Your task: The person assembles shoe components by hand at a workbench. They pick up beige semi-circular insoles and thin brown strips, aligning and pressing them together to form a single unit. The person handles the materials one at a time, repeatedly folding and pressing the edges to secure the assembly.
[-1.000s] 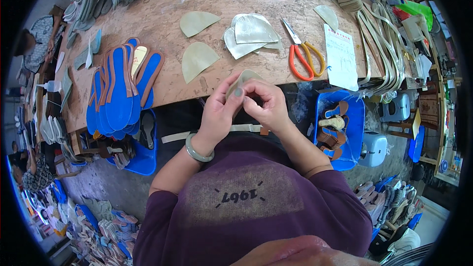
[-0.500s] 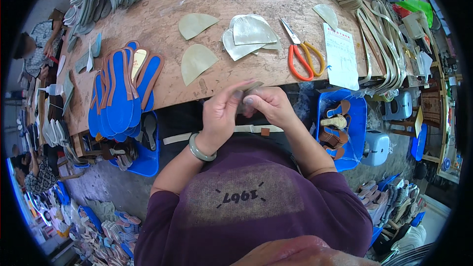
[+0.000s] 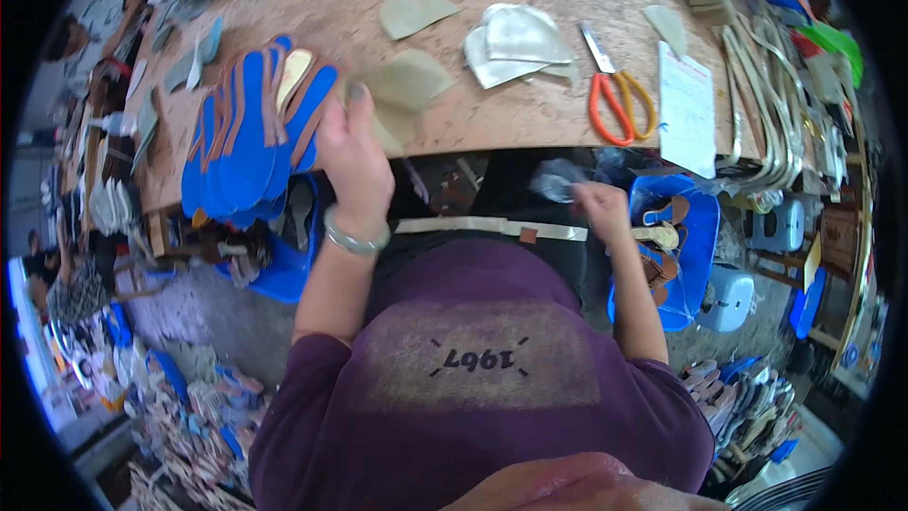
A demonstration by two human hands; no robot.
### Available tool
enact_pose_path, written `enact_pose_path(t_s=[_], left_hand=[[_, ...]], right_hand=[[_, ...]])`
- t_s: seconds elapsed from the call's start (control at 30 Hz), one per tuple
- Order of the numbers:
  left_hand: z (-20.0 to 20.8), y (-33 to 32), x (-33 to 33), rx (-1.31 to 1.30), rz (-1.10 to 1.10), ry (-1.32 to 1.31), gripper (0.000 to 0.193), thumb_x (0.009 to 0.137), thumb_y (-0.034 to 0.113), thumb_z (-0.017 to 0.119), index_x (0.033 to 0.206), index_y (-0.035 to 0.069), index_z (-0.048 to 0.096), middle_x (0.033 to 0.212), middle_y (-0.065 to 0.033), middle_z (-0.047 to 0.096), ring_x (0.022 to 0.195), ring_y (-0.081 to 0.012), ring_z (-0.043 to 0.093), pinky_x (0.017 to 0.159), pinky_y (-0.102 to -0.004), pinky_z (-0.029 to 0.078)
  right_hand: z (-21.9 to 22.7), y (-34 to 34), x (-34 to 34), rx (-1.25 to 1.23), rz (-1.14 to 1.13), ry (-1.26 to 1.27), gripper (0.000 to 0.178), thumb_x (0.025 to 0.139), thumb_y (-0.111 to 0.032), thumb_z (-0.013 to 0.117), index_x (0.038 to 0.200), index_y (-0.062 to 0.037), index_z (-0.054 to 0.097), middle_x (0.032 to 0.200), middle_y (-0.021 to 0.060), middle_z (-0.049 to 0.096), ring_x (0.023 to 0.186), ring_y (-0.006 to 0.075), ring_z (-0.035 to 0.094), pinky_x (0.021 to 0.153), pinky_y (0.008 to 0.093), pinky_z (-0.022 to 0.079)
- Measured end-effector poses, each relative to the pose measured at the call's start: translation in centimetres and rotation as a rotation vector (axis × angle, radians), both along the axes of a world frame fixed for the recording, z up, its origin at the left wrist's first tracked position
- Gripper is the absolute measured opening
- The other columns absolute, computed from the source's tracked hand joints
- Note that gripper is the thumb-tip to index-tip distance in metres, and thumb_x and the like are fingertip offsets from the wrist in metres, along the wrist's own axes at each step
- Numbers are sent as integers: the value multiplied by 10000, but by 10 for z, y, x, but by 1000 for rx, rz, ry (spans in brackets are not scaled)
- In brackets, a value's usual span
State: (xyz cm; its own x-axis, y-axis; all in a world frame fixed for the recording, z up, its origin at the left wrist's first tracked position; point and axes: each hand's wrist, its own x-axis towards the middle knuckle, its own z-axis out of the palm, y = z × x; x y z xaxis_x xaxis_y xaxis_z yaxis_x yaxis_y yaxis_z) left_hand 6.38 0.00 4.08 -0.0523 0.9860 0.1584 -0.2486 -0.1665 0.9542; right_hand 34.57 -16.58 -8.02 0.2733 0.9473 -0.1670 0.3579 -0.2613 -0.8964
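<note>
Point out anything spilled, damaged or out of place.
No spill or damage stands out. The crumpled clear film pinched in the right hand looks odd: wrinkled and scrap-like, unlike the pale rounded pieces on the bench.

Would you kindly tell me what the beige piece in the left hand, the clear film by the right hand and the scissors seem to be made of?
Beige piece: perhaps leather or synthetic sheet, looking thin and dull; motion blur leaves this open.
Clear film: probably glossy plastic, being crumpled with bright highlights.
Scissors: likely steel blades, silvery; handles seem plastic, smooth and brightly coloured.
</note>
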Motion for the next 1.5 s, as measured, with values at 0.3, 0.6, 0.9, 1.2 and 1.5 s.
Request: enact_pose_path(t_s=[0.3,0.6,0.9,1.2,1.5], left_hand=[[-54,67,-8,90,-14,716,254,933,200,561,1075,2,630,936,-145,667,875,-239,635,771,-335,471],[-49,71,-5,402,168,1193,274,862,173,630,1108,62,585,1007,-168,579,955,-346,565,803,-415,449],[-33,28,6,177,-187,682,271,884,127,619,1136,35,582,1076,-123,593,938,-217,591,843,-343,466],[-4,4,40,-434,-569,-260,387,1021,239,417,1282,-38,485,1184,-127,597,1066,-182,606,883,-295,509],[-18,-35,46,65,-521,415,323,949,29,472,1259,9,558,992,-82,671,917,-105,625,784,-250,497]], right_hand=[[-92,-5,98,-587,252,-965,437,891,-439,560,935,-23,683,962,194,674,893,356,647,766,454,526],[117,59,-24,365,288,-430,141,829,-151,671,890,-25,683,818,118,669,753,278,651,686,349,509],[78,191,-31,602,216,-916,344,806,-196,659,1100,-22,623,1154,171,616,1119,331,561,891,402,478],[113,138,-68,925,276,-725,293,746,-45,659,1039,-31,651,981,132,645,898,304,611,780,390,520],[88,97,-79,303,-18,262,154,852,-116,690,948,-8,637,884,34,630,736,83,584,662,220,478]])
